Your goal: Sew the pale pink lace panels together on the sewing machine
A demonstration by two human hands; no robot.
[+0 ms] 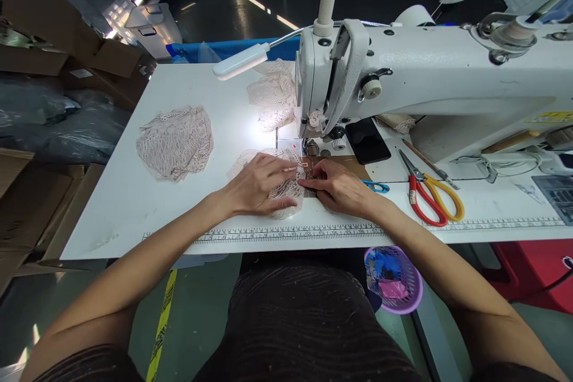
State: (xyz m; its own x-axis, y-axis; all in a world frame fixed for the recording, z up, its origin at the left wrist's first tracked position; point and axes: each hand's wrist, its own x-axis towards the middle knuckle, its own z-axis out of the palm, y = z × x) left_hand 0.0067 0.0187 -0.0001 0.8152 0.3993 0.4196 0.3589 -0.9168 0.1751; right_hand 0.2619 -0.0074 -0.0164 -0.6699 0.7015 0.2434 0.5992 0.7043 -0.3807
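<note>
Under the head of a white sewing machine (425, 71) lies a piece of pale pink lace fabric (286, 191). My left hand (264, 184) rests flat on this lace with its fingers apart. At the lace's right edge, close to the needle area, my right hand (336, 186) pinches the fabric between thumb and forefinger. A brown plate (349, 162) lies on the machine bed beneath and beyond the right hand. Blue-handled snips (378, 187) stick out beside that hand, partly hidden by it.
Another lace piece (176, 140) lies at the left of the white table (120, 203), and more lace (273, 92) behind the needle. Right of the hands are a black phone (367, 140) and scissors (430, 191) with red and yellow handles. A purple basket (414, 298) stands below the edge.
</note>
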